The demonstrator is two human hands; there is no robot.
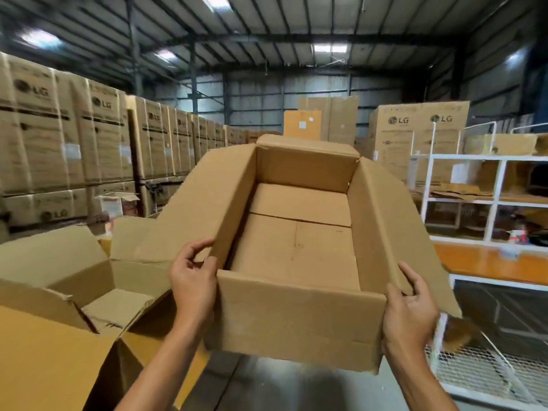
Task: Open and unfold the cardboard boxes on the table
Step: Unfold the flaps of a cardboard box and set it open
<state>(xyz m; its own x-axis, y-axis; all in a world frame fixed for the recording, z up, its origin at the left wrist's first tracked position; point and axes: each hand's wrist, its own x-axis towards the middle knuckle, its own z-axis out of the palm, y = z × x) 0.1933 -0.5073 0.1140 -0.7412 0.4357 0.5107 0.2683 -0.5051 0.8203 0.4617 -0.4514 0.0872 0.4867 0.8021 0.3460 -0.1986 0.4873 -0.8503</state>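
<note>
An open brown cardboard box is held up in front of me, its top flaps spread outward and its bottom flaps folded shut inside. My left hand grips the near left corner, fingers curled over the left side wall. My right hand grips the near right corner, fingers on the right flap. A second open cardboard box sits at the lower left with its flaps up.
Tall stacks of LG cartons line the left side, and more cartons stand at the back right. White metal shelving with flat cardboard stands on the right. A white wire cage is at the lower right.
</note>
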